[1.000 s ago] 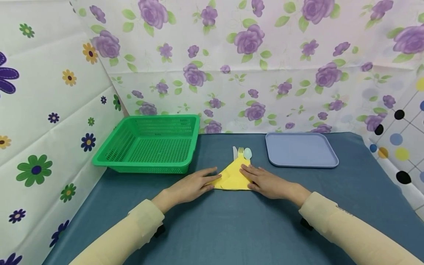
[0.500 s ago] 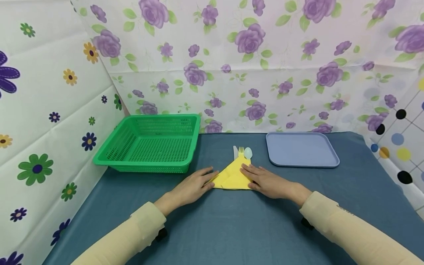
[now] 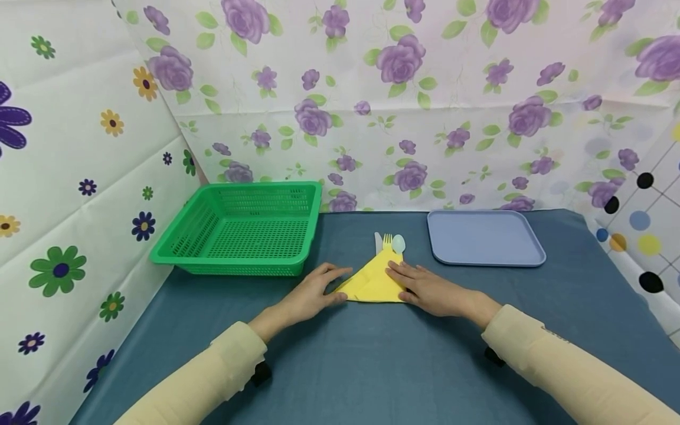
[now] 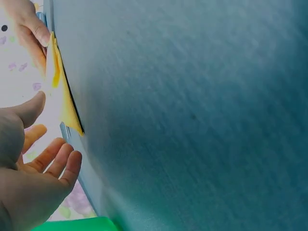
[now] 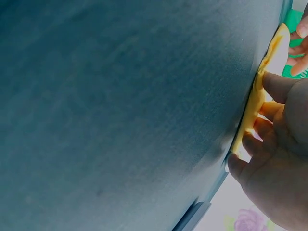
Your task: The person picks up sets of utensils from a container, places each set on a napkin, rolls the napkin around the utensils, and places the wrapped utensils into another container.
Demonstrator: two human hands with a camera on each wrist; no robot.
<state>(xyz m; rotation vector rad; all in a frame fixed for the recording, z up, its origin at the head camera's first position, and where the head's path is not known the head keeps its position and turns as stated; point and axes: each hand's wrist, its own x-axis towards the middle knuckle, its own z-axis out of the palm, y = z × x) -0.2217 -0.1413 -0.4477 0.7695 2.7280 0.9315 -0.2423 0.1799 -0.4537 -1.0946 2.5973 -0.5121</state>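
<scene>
A yellow napkin (image 3: 372,284), folded to a triangular shape, lies on the blue tablecloth. The heads of a pale knife (image 3: 378,243), a yellow fork (image 3: 387,242) and a light-green spoon (image 3: 398,244) stick out at its top; their lower parts are hidden under the cloth. My right hand (image 3: 429,290) rests its extended fingers on the napkin's right side. At the left corner my left hand (image 3: 307,296) hovers with thumb and fingers spread. The left wrist view shows its fingers (image 4: 58,156) relaxed, holding nothing, a little off the napkin.
To the left a green perforated basket (image 3: 234,261) stands at the back. A blue-grey tray (image 3: 484,239) lies at the back right. Behind the table (image 3: 366,366) hang flowered cloths (image 3: 451,71).
My left hand has drawn slightly leftward off the napkin's left corner, its thumb and fingers spreading apart. The right hand stays in place on the napkin.
</scene>
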